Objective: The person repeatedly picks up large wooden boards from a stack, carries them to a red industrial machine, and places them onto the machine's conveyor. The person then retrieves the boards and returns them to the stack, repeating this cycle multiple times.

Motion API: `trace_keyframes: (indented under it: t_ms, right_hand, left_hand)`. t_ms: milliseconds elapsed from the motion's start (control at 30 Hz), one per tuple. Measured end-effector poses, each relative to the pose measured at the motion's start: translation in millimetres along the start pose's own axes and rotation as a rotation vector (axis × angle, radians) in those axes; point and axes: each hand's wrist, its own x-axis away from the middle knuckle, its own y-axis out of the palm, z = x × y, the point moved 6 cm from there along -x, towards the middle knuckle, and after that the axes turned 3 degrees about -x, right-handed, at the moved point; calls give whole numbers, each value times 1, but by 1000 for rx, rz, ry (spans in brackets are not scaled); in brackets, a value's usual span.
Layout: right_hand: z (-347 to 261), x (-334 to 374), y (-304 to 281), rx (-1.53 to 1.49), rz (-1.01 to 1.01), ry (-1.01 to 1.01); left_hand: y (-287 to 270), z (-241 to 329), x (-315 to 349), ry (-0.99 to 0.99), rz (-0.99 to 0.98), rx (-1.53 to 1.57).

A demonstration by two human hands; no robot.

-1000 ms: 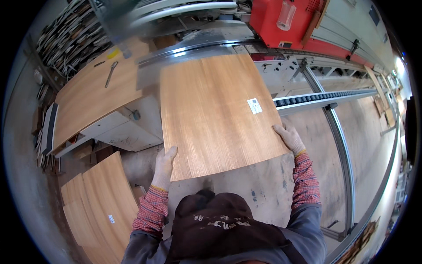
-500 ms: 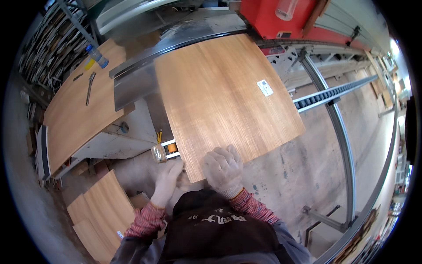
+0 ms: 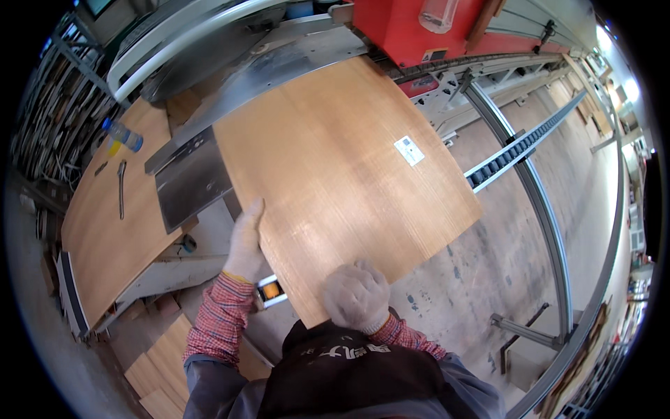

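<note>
A large wood-grain board point(image 3: 335, 174) with a small white label lies on the saw's metal table point(image 3: 286, 80), its near end reaching toward my apron. My left hand point(image 3: 246, 241), in a pale glove, holds the board's left edge; part of its fingers is hidden. At the near edge my right hand point(image 3: 357, 297), gloved too, is closed on the board with its knuckles up and its fingertips out of sight.
On the left a second board point(image 3: 105, 209) carries a wrench point(image 3: 122, 188) and a bottle point(image 3: 124, 135). Cut panels point(image 3: 157, 370) lie low at left. Red machinery point(image 3: 398, 28) stands at the far side. A roller rail point(image 3: 523, 146) and metal frame point(image 3: 541, 223) are on the right.
My left hand has moved forward from near the board's corner to its left edge. The board's near end now sits closer to me, with my right hand still on it.
</note>
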Motion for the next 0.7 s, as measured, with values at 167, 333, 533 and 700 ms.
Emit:
trace_keyframes:
  t_ms: [167, 333, 533, 700]
  right_hand:
    - [14, -7, -8, -37, 32, 39]
    - [28, -9, -22, -91, 28, 43]
    - [41, 8, -27, -120, 72, 29]
    - [40, 22, -26, -62, 88, 14]
  left_hand:
    - [35, -1, 0, -93, 31, 87]
    - [47, -5, -4, -72, 41, -4]
    - [75, -11, 8, -128, -36, 52]
    - [56, -27, 6, -55, 4, -19]
